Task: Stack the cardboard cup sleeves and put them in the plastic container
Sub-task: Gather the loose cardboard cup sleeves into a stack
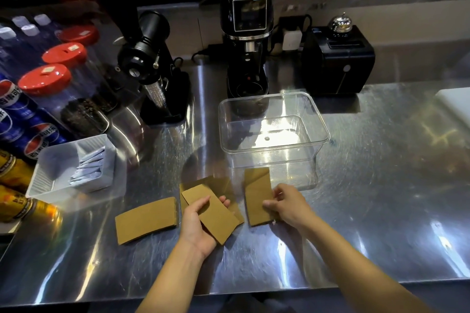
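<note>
My left hand (201,221) grasps one cardboard sleeve (211,216) flat across its fingers, long axis slanting away to the left. My right hand (287,204) pinches another sleeve (258,195) lying nearly upright on the steel counter (356,198), just right of the first. The plastic container (273,134) stands empty just beyond it, nearer my right hand; a third sleeve (146,220) lies loose to the left.

The left hand (197,226) covers the near left part of the sleeve (216,216) it holds, and that sleeve hides most of another sleeve (218,181) under it — how many lie there cannot be told. The right hand (287,204) hides the right edge of its sleeve (258,198). Cans (10,114) are cut off at the left edge — and the white board (455,101) at the right.
</note>
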{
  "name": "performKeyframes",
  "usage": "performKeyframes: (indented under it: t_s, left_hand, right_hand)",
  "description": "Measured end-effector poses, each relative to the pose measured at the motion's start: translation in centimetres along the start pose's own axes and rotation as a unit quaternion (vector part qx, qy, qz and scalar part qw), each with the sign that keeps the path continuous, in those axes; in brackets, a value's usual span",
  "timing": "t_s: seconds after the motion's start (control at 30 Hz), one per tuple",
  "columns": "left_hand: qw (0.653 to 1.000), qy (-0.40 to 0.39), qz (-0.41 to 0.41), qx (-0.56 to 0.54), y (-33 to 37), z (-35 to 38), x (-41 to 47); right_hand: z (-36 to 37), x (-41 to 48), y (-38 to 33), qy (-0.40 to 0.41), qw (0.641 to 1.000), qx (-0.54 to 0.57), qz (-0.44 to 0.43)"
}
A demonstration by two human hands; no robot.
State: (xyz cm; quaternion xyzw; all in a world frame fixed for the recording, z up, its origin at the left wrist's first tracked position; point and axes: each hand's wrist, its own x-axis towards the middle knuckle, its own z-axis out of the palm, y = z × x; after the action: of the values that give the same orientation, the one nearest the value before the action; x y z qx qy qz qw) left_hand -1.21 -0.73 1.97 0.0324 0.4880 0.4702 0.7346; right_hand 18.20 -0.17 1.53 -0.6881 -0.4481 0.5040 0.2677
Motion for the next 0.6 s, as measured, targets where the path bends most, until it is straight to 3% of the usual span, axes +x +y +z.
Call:
performKeyframes:
  t_s: [0.13, 0.2, 0.37, 0.6]
  left_hand:
    - [0.998, -0.060, -0.004, -0.031, 0.1, 0.1, -0.3]
    - [0.996, -0.087, -0.006, -0.030, 0.0, 0.5, -0.4]
    - [0.992, -0.120, -0.035, 0.000, -0.3, 1.4, -1.0]
    - [0.989, -0.143, -0.026, 0.016, 0.0, 1.1, -1.8]
  right_hand:
    - [-0.7, -0.9, -0.8, -0.036, 0.988, 0.147, -0.042]
    - [-0.3, -1.5, -1.5, -0.068, 0.982, 0.168, -0.058]
    - [2.3, -2.2, -2.4, -0.137, 0.981, 0.094, -0.097]
    - [3.4, -1.7, -2.8, -0.085, 0.982, -0.056, -0.157]
